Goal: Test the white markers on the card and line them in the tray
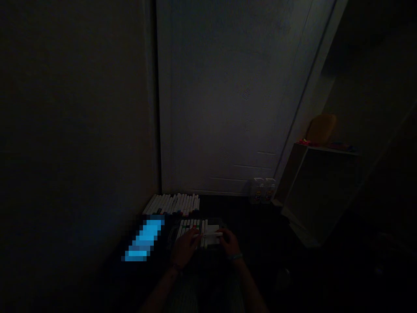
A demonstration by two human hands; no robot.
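Between my two hands a white marker (212,234) lies crosswise, held near its ends. My left hand (185,248) pinches its left end, and my right hand (230,243) grips its right end. Below it sits a dark-rimmed tray (222,224) with several white markers (189,224) standing side by side in its left part, some with green or red bands. A pale bare patch shows in the tray's right part. Behind the tray, a row of white markers (172,203) with dark and coloured ends lies on the dark surface.
A glowing blue blurred screen (145,238) lies left of the tray. Two clear bottle-like containers (263,190) stand by the panel (221,95) at the back. On the right is a box-like stand (325,191) with a yellow-orange object (322,128) on top. The room is very dark.
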